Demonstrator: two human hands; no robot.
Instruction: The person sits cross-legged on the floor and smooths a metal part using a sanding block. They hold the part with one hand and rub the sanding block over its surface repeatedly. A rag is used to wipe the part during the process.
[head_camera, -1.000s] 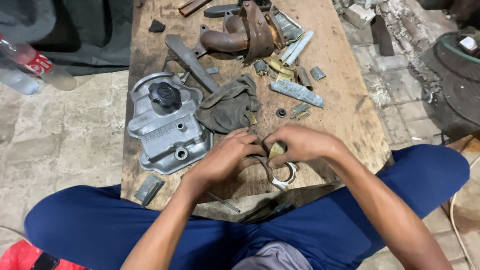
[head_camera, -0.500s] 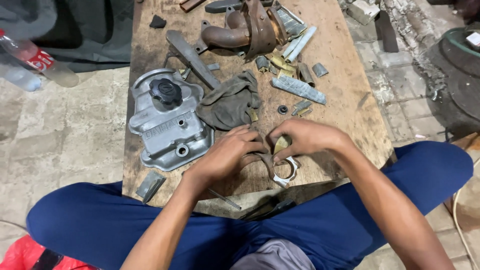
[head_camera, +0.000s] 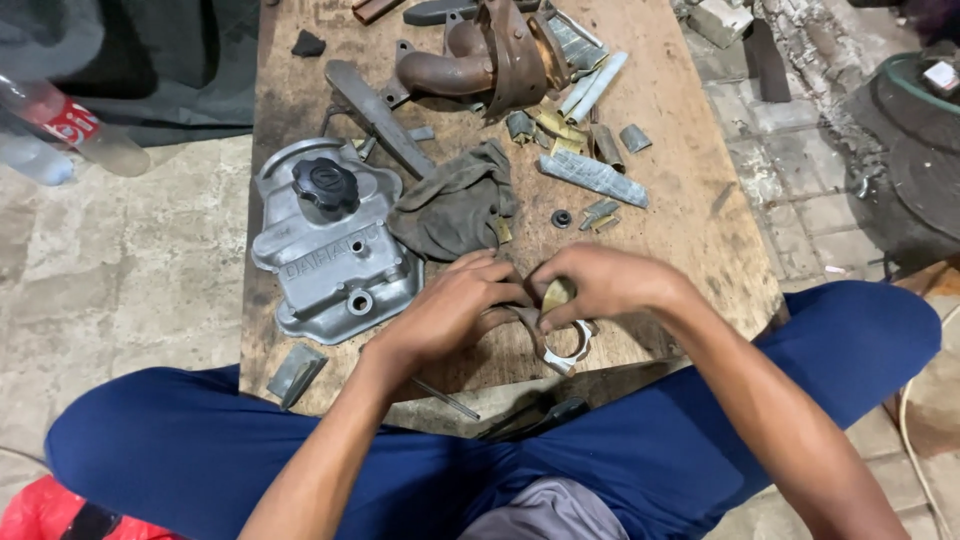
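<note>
reaching in from both sides, the left hand (head_camera: 455, 305) and right hand (head_camera: 600, 285) meet at the near edge of the wooden surface (head_camera: 690, 220), fingers curled and clamped together on a small brass-coloured piece (head_camera: 556, 294) above a metal half-ring part (head_camera: 572, 347). a grey engine cover (head_camera: 325, 260) and crumpled rag (head_camera: 450, 205) lie just beyond the left hand.

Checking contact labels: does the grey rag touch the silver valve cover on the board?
Touching. The head view shows the grey rag's left edge draped over the right rim of the silver valve cover, with no wood visible between them.
</note>
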